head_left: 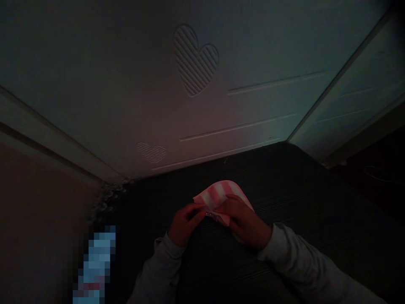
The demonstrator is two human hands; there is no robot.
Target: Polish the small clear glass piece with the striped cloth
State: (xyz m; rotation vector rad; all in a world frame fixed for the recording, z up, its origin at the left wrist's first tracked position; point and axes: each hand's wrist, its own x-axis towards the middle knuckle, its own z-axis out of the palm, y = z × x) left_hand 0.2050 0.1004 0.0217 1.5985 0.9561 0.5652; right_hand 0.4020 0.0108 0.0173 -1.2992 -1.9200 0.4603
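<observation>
A pink-and-white striped pouch [218, 192] with a rounded far edge lies on a dark wood-grain table [268, 169]. Along its near edge runs what looks like a zipper [209, 215], a small shiny part showing between my hands. My left hand [186, 221] pinches the pouch's left near corner between thumb and fingers. From the right, my right hand [243, 219] grips the same near edge, its fingers bent over the striped cloth. What lies beneath the right fingers is hidden, and the light is dim.
Behind the table rises a pale panel with a carved heart [196, 61] and grooves. A frilly dark bunch [109, 196] sits at the table's left edge. A blurred-out bluish object [95, 266] is at lower left. A thin cable [376, 172] shows in the dark at right.
</observation>
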